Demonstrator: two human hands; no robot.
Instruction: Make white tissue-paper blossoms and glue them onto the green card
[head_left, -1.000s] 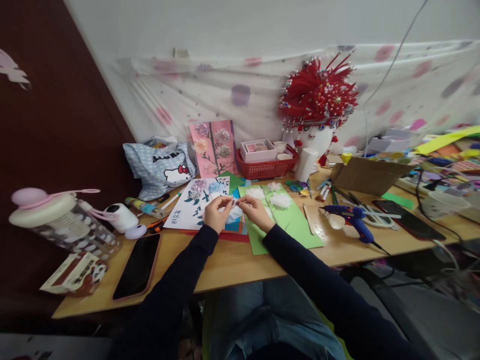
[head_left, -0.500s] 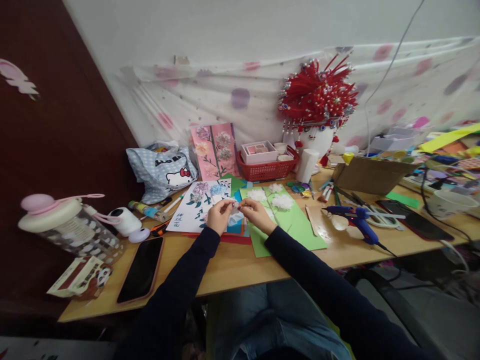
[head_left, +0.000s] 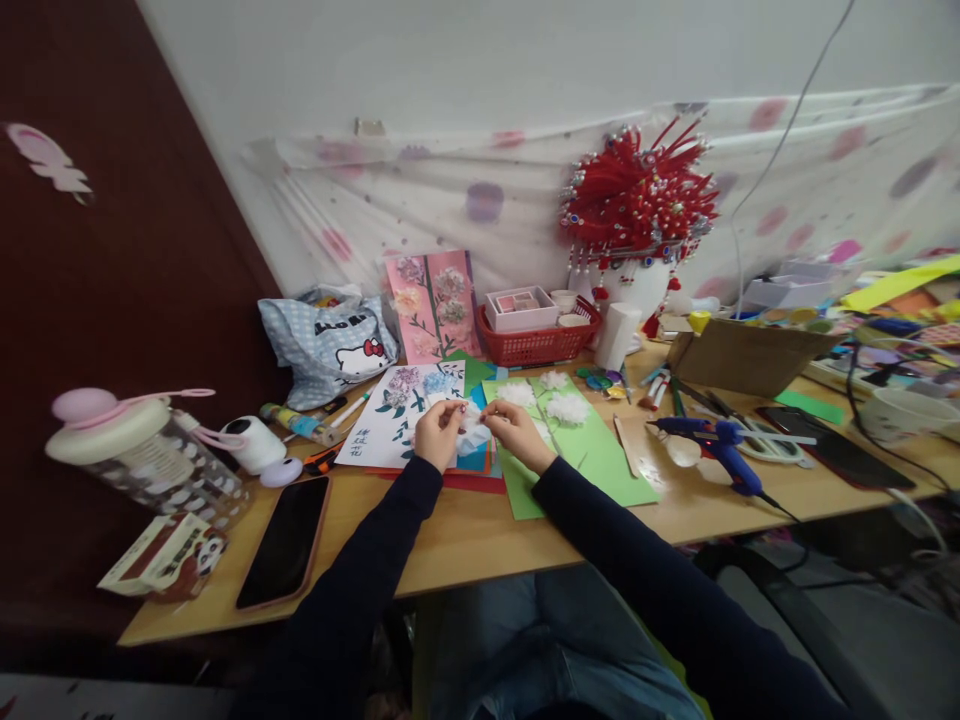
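My left hand (head_left: 438,438) pinches a white, thin, gauzy tissue-like flower (head_left: 472,438) between thumb and fingertips. From the other side, my right hand (head_left: 520,437) has its fingers closed at the edge of the same white piece. Below my hands lie a white sheet with painted flowers and handwriting (head_left: 365,443) and some coloured papers. Under and beside my right hand is a green sheet (head_left: 600,470) bearing white fluffy flowers (head_left: 568,408) and drawn stems.
A blue glue gun (head_left: 724,445) lies to the right, its cord over the table edge. Left are a phone (head_left: 283,545), a small box (head_left: 163,555) and a bottle (head_left: 146,455). Behind stand a red basket (head_left: 536,345), a pink flower picture (head_left: 433,305) and a red beaded headdress (head_left: 641,200).
My fingertips have drawn slightly apart, and more of the white flower shows between them. The view has shifted a little; the things on the table stay where they were.
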